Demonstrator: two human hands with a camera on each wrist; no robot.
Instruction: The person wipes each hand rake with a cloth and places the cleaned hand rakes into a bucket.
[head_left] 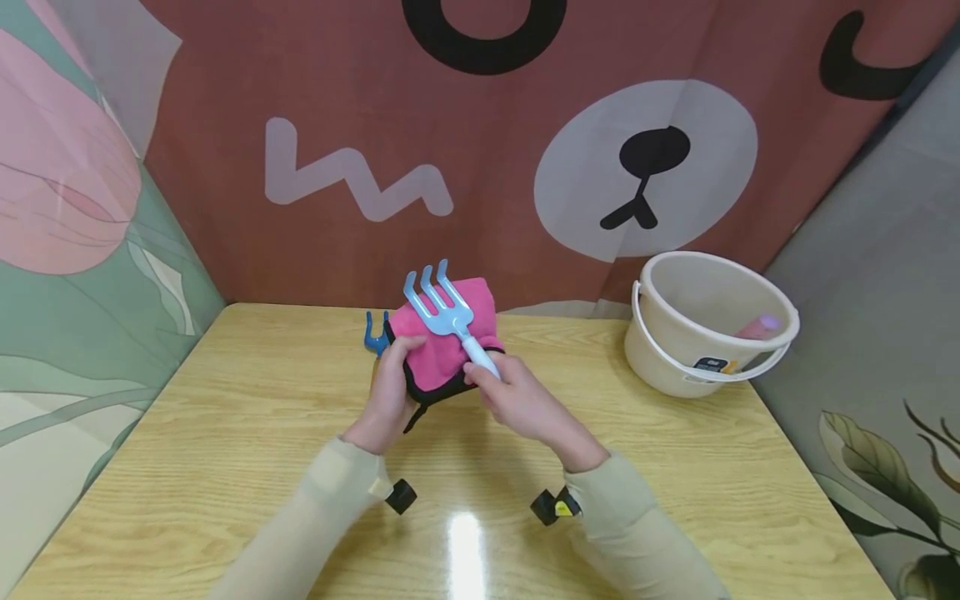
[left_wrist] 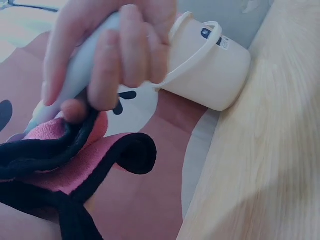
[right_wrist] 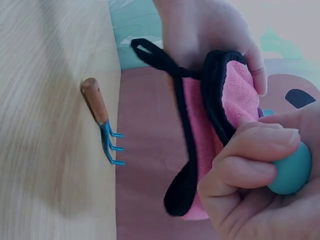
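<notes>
A pink cloth (head_left: pixel 435 362) with black edging and a hanging loop lies folded over my left hand (head_left: pixel 388 387), which grips it from the left side with the thumb on top. My right hand (head_left: pixel 525 400) holds a light blue hand rake (head_left: pixel 452 319) by its pale handle. The rake's tines point away from me, over the cloth. In the right wrist view, the rounded teal handle end (right_wrist: pixel 292 172) sticks out of the curled right fingers. Beyond the cloth, a second hand rake (right_wrist: pixel 96 102), with a wooden handle and blue tines, lies on the table.
A cream bucket (head_left: pixel 667 362) with a white handle stands at the table's back right. Inside it leans a pink-purple object (head_left: pixel 759 327), mostly hidden by the rim. Printed curtains (head_left: pixel 345 258) hang behind and beside the wooden table (head_left: pixel 225 433).
</notes>
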